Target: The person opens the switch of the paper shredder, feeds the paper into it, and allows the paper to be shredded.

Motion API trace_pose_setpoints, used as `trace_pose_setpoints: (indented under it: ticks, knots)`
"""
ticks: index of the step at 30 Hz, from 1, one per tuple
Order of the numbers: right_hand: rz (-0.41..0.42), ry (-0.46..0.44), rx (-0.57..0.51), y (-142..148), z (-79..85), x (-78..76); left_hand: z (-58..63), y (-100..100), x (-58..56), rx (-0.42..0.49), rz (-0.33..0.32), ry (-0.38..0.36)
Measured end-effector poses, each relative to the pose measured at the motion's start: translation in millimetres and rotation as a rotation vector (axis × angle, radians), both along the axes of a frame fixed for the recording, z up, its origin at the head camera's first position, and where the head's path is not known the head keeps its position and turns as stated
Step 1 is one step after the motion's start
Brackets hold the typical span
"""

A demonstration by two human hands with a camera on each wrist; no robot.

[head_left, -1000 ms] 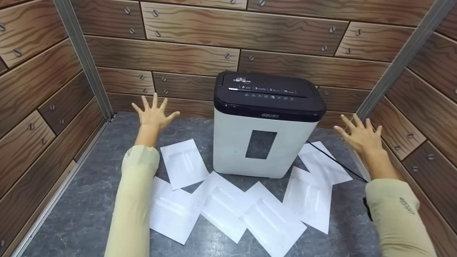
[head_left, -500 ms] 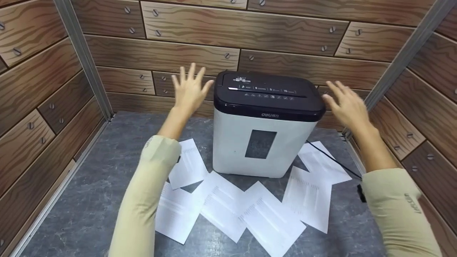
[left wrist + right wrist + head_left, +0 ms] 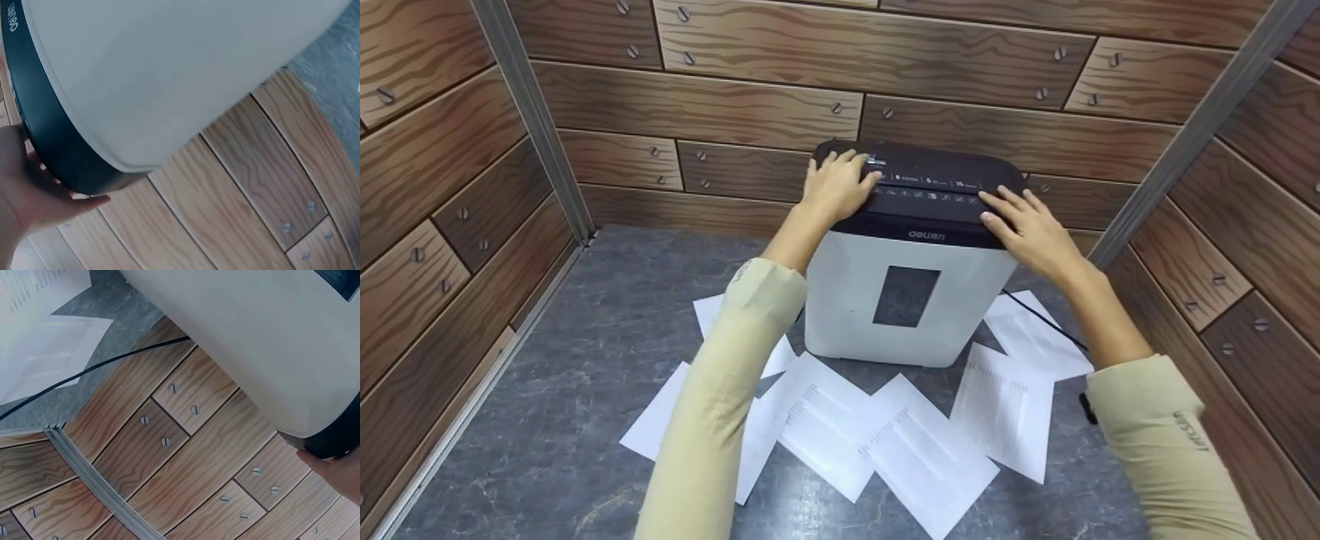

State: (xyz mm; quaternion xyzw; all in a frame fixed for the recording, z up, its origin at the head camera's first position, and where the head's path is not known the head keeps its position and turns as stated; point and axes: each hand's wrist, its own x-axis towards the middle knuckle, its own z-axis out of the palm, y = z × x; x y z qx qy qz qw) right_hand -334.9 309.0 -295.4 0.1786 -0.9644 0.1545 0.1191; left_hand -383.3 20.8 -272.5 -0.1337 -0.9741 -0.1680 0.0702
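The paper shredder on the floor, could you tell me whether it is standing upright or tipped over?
Upright. The paper shredder sits flat on the grey floor, its black lid on top, with the left hand and right hand resting on that lid.

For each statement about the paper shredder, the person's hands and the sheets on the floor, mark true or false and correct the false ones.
1. Both hands rest on the shredder's black lid. True.
2. The left hand grips a sheet of paper. False: it lies on the lid's left end, holding no paper.
3. Printed paper sheets lie on the grey floor in front of the shredder. True.
4. The right hand is on the floor. False: it lies on the lid's right end.
5. A black cable runs across the sheets to the right of the shredder. True.
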Motion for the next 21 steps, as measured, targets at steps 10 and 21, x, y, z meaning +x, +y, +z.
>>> trace_pose_setpoints:
  ticks: [10, 21]
  knots:
    - [0.027, 0.061, -0.039, -5, -5.3, -2.1, -1.7, 16, -14.2, -0.006, 0.082, -0.056]
    - [0.055, 0.127, -0.047, 0, -10.8, -0.6, -4.5, 22, -14.8, -0.177, 0.036, -0.124]
